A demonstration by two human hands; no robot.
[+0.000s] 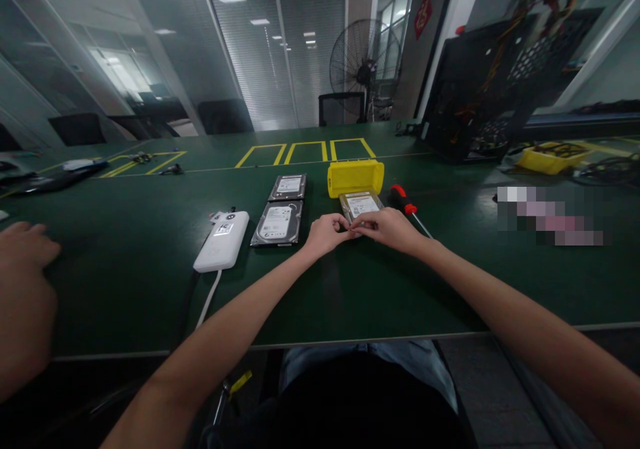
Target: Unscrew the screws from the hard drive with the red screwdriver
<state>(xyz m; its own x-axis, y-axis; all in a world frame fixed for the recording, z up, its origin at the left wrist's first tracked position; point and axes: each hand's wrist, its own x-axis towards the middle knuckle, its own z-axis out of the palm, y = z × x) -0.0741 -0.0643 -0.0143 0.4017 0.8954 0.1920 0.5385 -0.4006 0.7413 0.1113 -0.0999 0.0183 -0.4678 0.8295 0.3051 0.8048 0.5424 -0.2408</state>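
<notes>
My left hand (327, 231) and my right hand (385, 227) meet at the near edge of a hard drive (363, 202) with a white label. Thumbs and fingers are pinched together there; whatever lies between the fingertips is too small to make out. Just behind that drive a yellow plastic bin (355, 178) rests on its side, its opening facing me. To the right of the drive lies a screwdriver (403, 199) with a red and black handle, its shaft running toward my right wrist. Two more hard drives, a nearer one (278, 223) and a farther one (289, 186), lie left of my hands.
A white power bank (223, 242) with a cable lies at the left. Another person's hand (25, 262) is at the far left edge. An open computer case (480, 95) stands at the back right, near a second yellow bin (553, 158). Yellow tape squares (306, 143) mark the green table (320, 295).
</notes>
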